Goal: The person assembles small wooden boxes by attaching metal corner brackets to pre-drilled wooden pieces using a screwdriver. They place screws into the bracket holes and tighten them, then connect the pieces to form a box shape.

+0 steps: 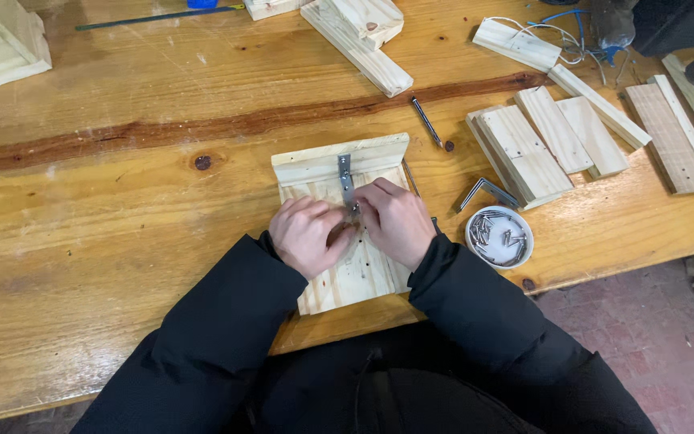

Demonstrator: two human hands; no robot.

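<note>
Looks like the fixing stage: both hands sit close together on the pale pine panel with a raised strip along its far edge (339,241), right at the lower end of the thin grey metal bracket (345,181) lying across it. Left hand (305,235) is curled, fingers tucked, maybe pinching something small, can't tell. Right hand (395,219) is curled too, fingertips on the bracket. Next bit probably needs a steady hold. The varnished knotty wooden bench (122,209) carries a small round white dish of screws (500,236) and loose pine offcuts (556,133); reddish tiled floor (644,337) below.
</note>
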